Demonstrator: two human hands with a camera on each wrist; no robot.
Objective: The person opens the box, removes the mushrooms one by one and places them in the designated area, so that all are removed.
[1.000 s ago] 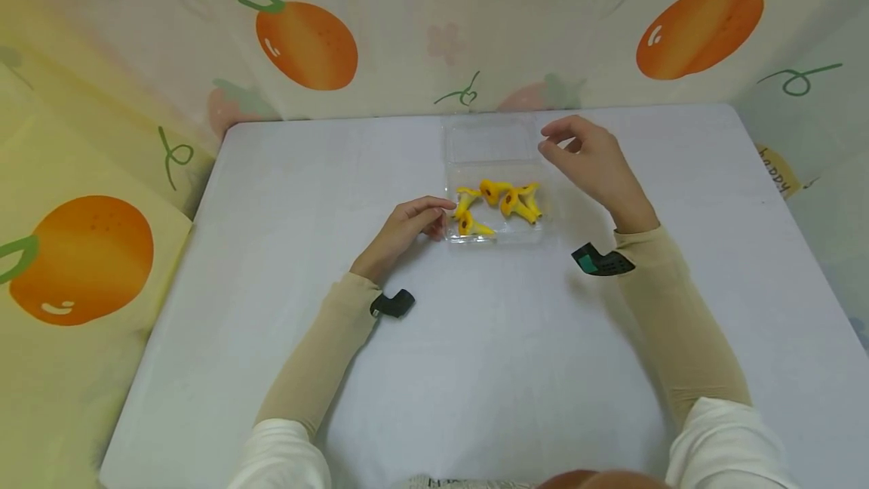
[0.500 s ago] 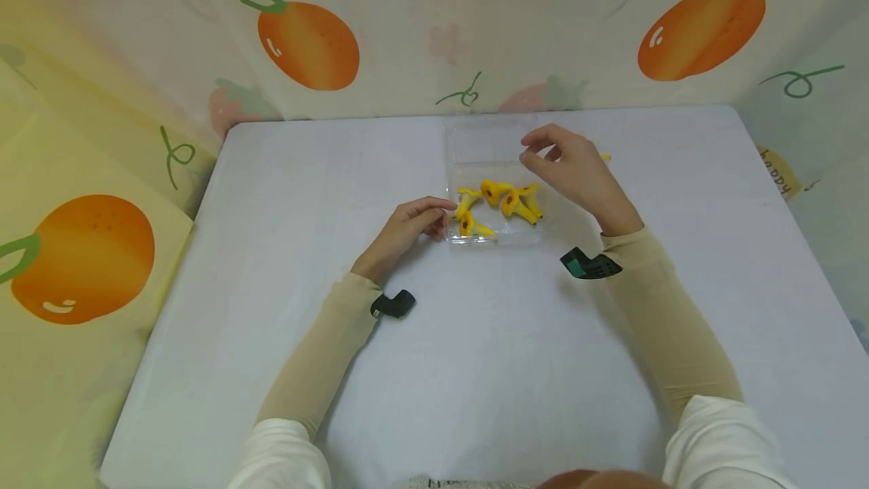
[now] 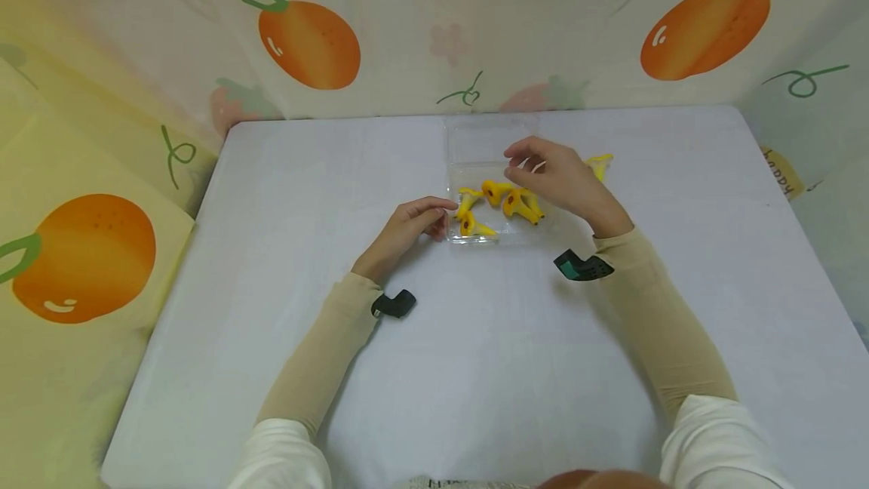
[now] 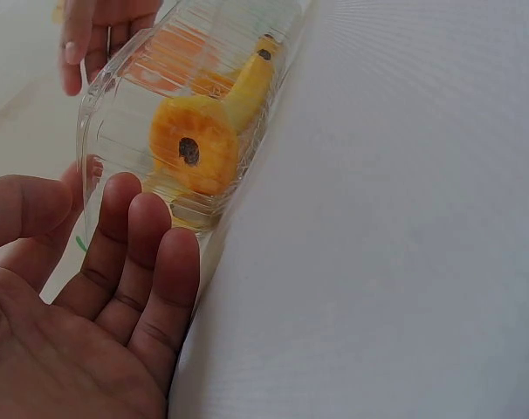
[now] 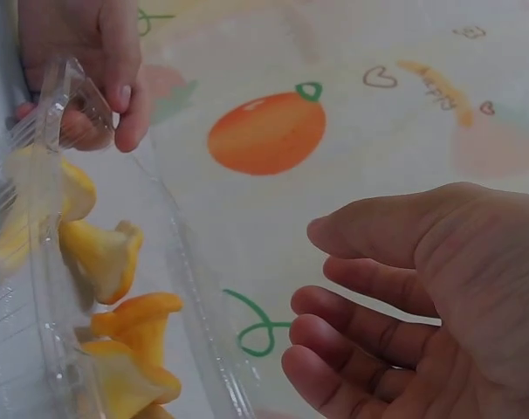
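An open clear plastic clamshell box (image 3: 475,238) lies near the back of the white table, its lid (image 3: 475,138) folded back. Inside are several yellow, trumpet-shaped, mushroom-like pieces (image 3: 519,207) with dark centres. My left hand (image 3: 407,229) rests at the box's left side. In the left wrist view its fingertips (image 4: 179,253) touch or nearly touch the wall, and the index finger reaches to the rim. My right hand (image 3: 560,176) hovers over the box's right side, fingers loosely bent, with nothing between thumb and fingers. Another yellow piece (image 3: 599,164) lies on the table beyond it.
The white table (image 3: 489,368) runs up to a fruit-patterned cloth (image 3: 400,29) at the back. More patterned cloth hangs at the left and right sides. A small dark camera (image 3: 394,303) sits on the left wrist and another dark camera (image 3: 584,266) on the right wrist.
My right hand has moved left and slightly toward me, over the box, uncovering the yellow piece on the table at right. The left hand and the box have stayed put.
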